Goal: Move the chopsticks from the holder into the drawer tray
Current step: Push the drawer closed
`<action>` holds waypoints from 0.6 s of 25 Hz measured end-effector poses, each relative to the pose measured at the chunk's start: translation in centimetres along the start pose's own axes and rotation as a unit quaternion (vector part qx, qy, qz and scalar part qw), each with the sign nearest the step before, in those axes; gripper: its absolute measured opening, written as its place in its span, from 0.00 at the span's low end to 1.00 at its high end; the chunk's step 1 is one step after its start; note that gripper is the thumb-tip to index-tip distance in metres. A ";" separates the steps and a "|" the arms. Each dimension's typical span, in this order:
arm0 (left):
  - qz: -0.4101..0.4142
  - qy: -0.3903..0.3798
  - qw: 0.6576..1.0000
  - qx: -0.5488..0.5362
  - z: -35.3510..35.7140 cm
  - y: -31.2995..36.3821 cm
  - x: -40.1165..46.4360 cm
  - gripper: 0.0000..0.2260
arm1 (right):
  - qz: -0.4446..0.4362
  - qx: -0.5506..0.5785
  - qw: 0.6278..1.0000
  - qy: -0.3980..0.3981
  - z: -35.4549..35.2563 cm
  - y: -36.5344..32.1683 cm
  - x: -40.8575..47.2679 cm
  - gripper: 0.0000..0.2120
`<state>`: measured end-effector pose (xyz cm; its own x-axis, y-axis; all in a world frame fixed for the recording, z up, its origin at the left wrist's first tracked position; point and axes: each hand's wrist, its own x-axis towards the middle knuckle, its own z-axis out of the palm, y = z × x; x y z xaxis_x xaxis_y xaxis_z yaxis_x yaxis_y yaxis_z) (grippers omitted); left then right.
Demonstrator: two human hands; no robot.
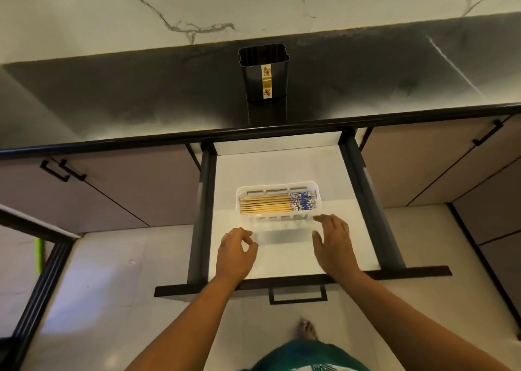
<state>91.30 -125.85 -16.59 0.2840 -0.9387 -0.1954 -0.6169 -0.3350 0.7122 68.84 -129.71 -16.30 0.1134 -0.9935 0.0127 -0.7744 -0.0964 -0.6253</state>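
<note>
Seen from the head camera, both forearms reach into an open drawer with a white floor. The left hand has its fingers loosely curled, thumb and forefinger nearly meeting, and holds nothing. The right hand is spread and relaxed, also holding nothing.

Just beyond both hands, between their fingertips, lies a white slotted tray. Its near edge is blurred, so contact with either hand cannot be judged. Inside lie the chopsticks, side by side, pale wooden tips toward the left hand, blue-and-white patterned ends toward the right.

Well beyond the hands, on the dark tabletop, stands the black ribbed holder, its visible interior dark. Its narrow gold and white label carries small pictures; the writing is too small to read.

A bare foot shows below the drawer.
</note>
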 end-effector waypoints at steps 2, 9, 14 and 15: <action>0.124 0.030 0.990 0.066 0.1 -0.5 -1.8 0.02 | -0.059 -0.076 0.995 0.042 0.8 -0.6 -3.9 0.18; 0.241 0.008 0.944 0.223 -0.4 -5.8 -10.0 0.21 | 0.022 -0.184 0.983 -0.017 2.8 0.9 -13.3 0.37; 0.215 -0.073 0.932 0.281 -1.7 -7.5 -11.7 0.33 | 0.037 -0.238 0.966 -0.099 2.2 0.6 -14.4 0.39; 0.207 -0.089 0.929 0.293 -1.8 -7.5 -11.5 0.35 | 0.044 -0.237 0.964 -0.112 2.0 0.3 -14.2 0.39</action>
<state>94.02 -112.40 -18.48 -0.1604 -0.9782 -0.1316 -0.9548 0.1200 0.2719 68.25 -115.51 -18.23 0.1248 -0.9662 -0.2254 -0.9784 -0.0822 -0.1897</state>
